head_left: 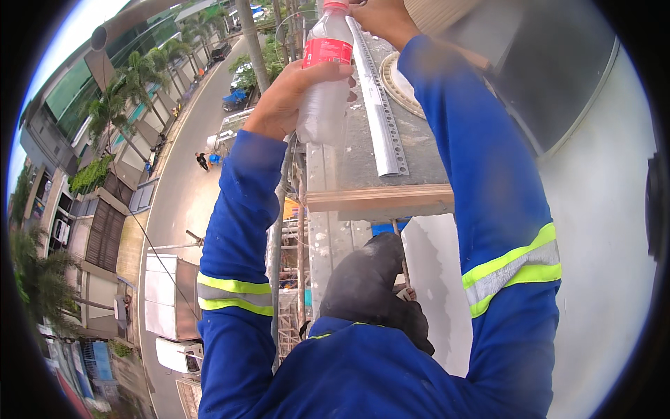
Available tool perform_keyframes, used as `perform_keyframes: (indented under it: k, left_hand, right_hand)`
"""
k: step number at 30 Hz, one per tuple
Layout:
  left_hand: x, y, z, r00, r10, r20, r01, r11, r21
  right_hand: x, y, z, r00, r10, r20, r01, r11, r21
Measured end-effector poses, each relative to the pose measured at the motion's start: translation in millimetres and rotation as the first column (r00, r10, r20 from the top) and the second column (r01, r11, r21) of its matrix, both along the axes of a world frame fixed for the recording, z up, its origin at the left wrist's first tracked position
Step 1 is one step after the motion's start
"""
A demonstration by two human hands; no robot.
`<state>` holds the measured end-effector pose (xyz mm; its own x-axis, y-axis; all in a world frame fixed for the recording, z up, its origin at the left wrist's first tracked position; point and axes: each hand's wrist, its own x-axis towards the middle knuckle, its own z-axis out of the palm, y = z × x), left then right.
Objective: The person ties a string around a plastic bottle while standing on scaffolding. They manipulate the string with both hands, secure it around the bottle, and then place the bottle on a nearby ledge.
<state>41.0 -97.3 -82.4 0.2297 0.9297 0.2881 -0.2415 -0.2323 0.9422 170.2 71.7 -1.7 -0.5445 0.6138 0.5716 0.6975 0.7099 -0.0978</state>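
My left hand is wrapped around the lower part of a clear plastic bottle with a red label and a red cap. The bottle is nearly upright in the picture and looks frosted or cloudy. Beside its top, my right hand has its fingers bent close to the cap, partly cut off by the upper edge. Whether those fingers grip the cap or something small is hidden. Under both hands lies a grey ledge, with a long perforated metal strip on it.
Plywood edging lines the ledge's near side. Below, dark clothing shows, and a small hand grips a thin pole. Scaffold poles rise at the left, above a street far down. A pale curved wall stands right.
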Motion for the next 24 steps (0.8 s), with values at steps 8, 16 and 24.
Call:
perform_keyframes:
  k: [8,16,24]
  left_hand:
    - [21,65,-39,0.944,0.232,-0.234,-0.262,0.960,-0.104]
    - [14,110,-60,0.972,0.026,-0.235,-0.101,0.944,-0.314]
    - [7,141,-62,0.958,0.028,-0.285,-0.105,0.960,-0.259]
  right_hand:
    - [206,-217,-44,0.866,0.108,-0.488,-0.106,0.994,0.031]
    - [341,-405,-138,0.684,-0.543,-0.488,0.599,0.799,-0.051]
    - [456,-492,-80,0.699,-0.675,-0.235,0.657,0.479,0.582]
